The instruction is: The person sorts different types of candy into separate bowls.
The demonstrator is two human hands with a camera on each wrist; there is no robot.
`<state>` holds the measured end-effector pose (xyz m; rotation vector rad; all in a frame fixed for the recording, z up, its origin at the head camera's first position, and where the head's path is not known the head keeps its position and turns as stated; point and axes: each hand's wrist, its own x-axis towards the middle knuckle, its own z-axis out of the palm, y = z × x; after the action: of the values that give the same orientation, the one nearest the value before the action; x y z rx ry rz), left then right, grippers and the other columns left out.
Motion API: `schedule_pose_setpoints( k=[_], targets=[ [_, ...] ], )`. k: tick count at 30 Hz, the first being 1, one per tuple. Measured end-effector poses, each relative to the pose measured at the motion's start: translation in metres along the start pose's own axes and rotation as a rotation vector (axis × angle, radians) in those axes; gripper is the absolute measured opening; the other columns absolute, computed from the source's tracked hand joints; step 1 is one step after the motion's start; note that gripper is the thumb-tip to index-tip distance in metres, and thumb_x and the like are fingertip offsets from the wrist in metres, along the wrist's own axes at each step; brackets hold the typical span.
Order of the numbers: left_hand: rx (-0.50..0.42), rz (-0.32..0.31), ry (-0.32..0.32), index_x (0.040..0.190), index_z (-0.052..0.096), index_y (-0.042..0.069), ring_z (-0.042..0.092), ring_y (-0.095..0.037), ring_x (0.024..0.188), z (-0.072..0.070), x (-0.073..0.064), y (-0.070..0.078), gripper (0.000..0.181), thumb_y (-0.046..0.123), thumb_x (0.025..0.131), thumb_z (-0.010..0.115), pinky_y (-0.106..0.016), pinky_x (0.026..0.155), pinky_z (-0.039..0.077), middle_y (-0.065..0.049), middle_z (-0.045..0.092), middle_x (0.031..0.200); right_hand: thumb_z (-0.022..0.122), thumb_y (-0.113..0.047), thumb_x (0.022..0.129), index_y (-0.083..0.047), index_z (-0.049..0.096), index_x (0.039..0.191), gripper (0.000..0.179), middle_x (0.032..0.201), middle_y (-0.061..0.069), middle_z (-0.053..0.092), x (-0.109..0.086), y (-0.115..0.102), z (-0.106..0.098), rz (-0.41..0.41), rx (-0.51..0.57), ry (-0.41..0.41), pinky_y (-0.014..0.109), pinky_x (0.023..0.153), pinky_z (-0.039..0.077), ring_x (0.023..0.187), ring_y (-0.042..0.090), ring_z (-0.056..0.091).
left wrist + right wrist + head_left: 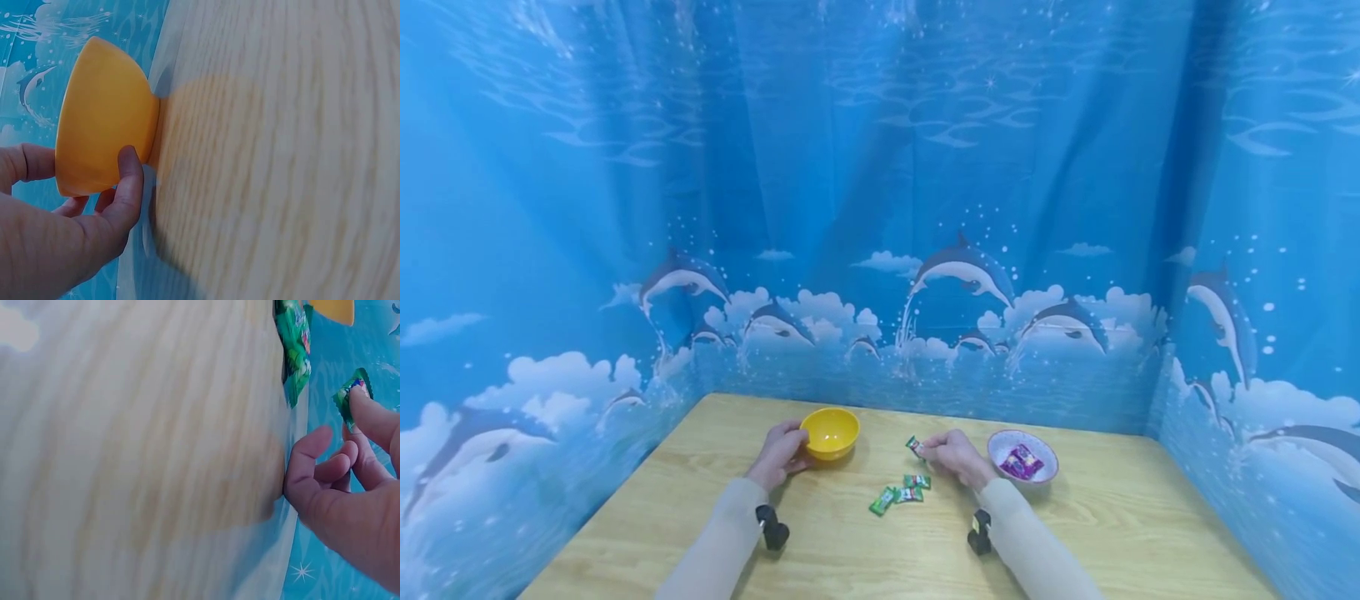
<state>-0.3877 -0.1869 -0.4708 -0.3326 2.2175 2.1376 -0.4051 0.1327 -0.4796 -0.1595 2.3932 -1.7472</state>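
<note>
My left hand [780,454] grips the side of a yellow bowl [831,428], thumb at the rim and fingers beneath. In the left wrist view the bowl [103,119] stands on its base on the table. Between thumb and finger my right hand [962,460] pinches a green-wrapped candy [914,447], raised off the table; the right wrist view shows this candy [351,395] clearly. Three more green-wrapped candies lie close together between the hands: one [883,501] at the left, one [909,494] beside it and one [917,481] behind.
Right of my right hand stands a white bowl [1000,444] with a pink rim, holding purple-wrapped candies [1022,462]. The wooden table [850,558] ends at a blue dolphin-print curtain [850,208] behind and at both sides. Each wrist bears a small black device.
</note>
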Motion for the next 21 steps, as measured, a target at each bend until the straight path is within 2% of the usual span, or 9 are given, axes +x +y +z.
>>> schedule_pose_setpoints(
  k=[6, 10, 17, 21],
  targets=[
    [0.001, 0.000, 0.001, 0.145, 0.038, -0.004, 0.054, -0.033, 0.115, 0.000, -0.001, 0.000, 0.058, 0.004, 0.089, 0.047, -0.042, 0.089, 0.057, -0.027, 0.047, 0.138, 0.071, -0.011, 0.087, 0.005, 0.071, 0.098, 0.020, 0.059, -0.004, 0.051, 0.001, -0.004, 0.006, -0.016, 0.035, -0.026, 0.022, 0.049, 0.034, 0.049, 0.006, 0.035],
    [0.000, 0.005, 0.001, 0.145, 0.039, -0.003, 0.055, -0.032, 0.114, -0.001, -0.001, -0.001, 0.057, 0.004, 0.089, 0.047, -0.042, 0.088, 0.057, -0.027, 0.048, 0.137, 0.072, -0.015, 0.087, 0.003, 0.071, 0.100, 0.023, 0.064, -0.005, 0.057, 0.001, -0.007, 0.011, -0.031, 0.043, -0.040, 0.021, 0.048, 0.034, 0.046, 0.004, 0.032],
    [-0.005, 0.007, -0.002, 0.145, 0.039, -0.003, 0.054, -0.033, 0.115, -0.001, -0.001, -0.001, 0.057, 0.003, 0.089, 0.047, -0.044, 0.090, 0.057, -0.027, 0.048, 0.138, 0.073, -0.021, 0.086, -0.001, 0.072, 0.108, 0.030, 0.080, -0.005, 0.067, 0.003, -0.011, 0.022, -0.055, 0.020, -0.033, 0.020, 0.050, 0.032, 0.048, 0.004, 0.029],
    [-0.004, 0.000, 0.000, 0.145, 0.039, -0.003, 0.054, -0.033, 0.116, -0.001, -0.001, 0.000, 0.057, 0.004, 0.089, 0.048, -0.044, 0.091, 0.056, -0.027, 0.048, 0.138, 0.074, -0.025, 0.086, -0.004, 0.072, 0.111, 0.033, 0.093, -0.003, 0.069, 0.006, -0.018, 0.031, -0.039, 0.008, -0.047, 0.022, 0.052, 0.031, 0.048, 0.005, 0.026]
  ],
)
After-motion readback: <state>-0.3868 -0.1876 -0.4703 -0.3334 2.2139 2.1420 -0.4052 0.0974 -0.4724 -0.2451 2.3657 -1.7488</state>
